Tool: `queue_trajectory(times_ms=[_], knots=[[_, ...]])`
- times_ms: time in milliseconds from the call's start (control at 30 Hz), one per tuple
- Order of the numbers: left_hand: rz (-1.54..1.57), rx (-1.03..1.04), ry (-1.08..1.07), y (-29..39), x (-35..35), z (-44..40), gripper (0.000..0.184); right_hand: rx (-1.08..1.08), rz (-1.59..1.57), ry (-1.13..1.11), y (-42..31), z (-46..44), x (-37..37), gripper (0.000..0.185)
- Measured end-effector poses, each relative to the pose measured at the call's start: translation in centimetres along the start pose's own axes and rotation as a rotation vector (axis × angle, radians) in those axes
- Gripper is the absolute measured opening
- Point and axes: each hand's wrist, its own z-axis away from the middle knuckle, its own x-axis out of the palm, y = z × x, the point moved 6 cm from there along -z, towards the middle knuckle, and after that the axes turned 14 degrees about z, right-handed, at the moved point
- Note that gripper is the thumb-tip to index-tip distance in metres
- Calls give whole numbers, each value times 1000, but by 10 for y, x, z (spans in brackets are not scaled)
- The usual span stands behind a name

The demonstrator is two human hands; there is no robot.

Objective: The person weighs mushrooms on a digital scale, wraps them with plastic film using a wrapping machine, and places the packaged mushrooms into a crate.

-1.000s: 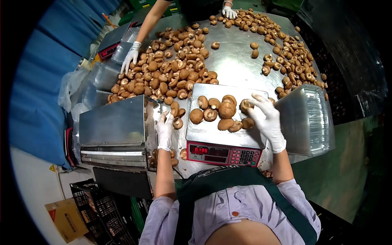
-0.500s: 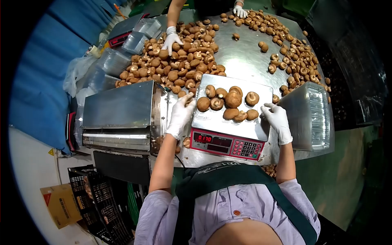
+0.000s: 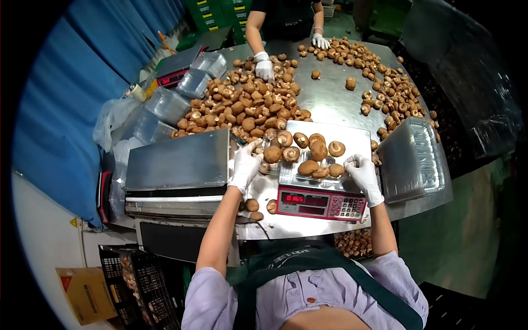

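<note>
A clear plastic tray (image 3: 269, 168) of shiitake mushrooms (image 3: 318, 149) lies over the scale (image 3: 352, 142), its left end past the plate's edge. Some mushrooms show brown caps, others pale stems. My left hand (image 3: 245, 166), in a white glove, is closed at the tray's left end. My right hand (image 3: 364, 177), also gloved, pinches the right end with thumb and fingers. The tray's thin rim is hard to make out under the fingers. Red digits glow on the scale's display (image 3: 293, 198), reading about 0165.
A large mushroom heap (image 3: 242, 104) lies beyond my left hand; more line the table's right edge. Stacked clear trays (image 3: 412, 159) stand right of the scale. A metal-topped machine (image 3: 179, 159) sits left. Across the table, a co-worker's gloved hand (image 3: 264, 68) touches the heap.
The tray of mushrooms has shifted left relative to the scale, both hands moving with it. The display changed from about 0170 to 0165. The co-worker's hand moved across the heap. The camera view shifted.
</note>
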Motion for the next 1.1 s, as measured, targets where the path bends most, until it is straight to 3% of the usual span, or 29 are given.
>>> queue_trajectory(times_ms=[33, 200, 333, 500, 600, 667, 733, 800, 833, 867, 933, 1000, 1100], knots=[[139, -161, -9, 21, -16, 11, 43, 5, -98, -33, -6, 4, 8, 18], [99, -23, 55, -4, -107, 21, 44, -59, -168, -13, -85, 28, 52, 15], [-20, -50, 125, -47, -197, 26, 44, -165, -55, -34, -174, 37, 103, 17], [247, -123, 227, -101, -303, 29, 44, -269, 13, -94, -266, 28, 185, 19], [-24, -133, 298, -118, -355, 22, 41, -267, -60, -138, -279, 6, 248, 19], [-275, -1, 322, -149, -379, 7, 39, -255, -93, -254, -282, 0, 285, 22], [-131, -215, 196, -136, -389, 17, 38, -256, -77, -272, -295, 8, 294, 24], [-210, -49, 159, -151, -401, 11, 44, -293, 5, -307, -306, 21, 288, 24], [-152, -106, 126, -139, -406, 23, 41, -336, 12, -324, -302, 20, 290, 24], [-247, 17, 168, -133, -413, 29, 39, -333, 75, -313, -294, 20, 289, 22], [-174, 157, 128, -126, -422, 47, 33, -507, 389, -54, -314, 49, 255, 19], [-231, 274, -191, -101, -422, 73, 29, -553, 397, -99, -314, 72, 238, 24], [-565, 657, -538, -90, -420, 106, 30, -970, 685, -100, -324, 108, 227, 24]])
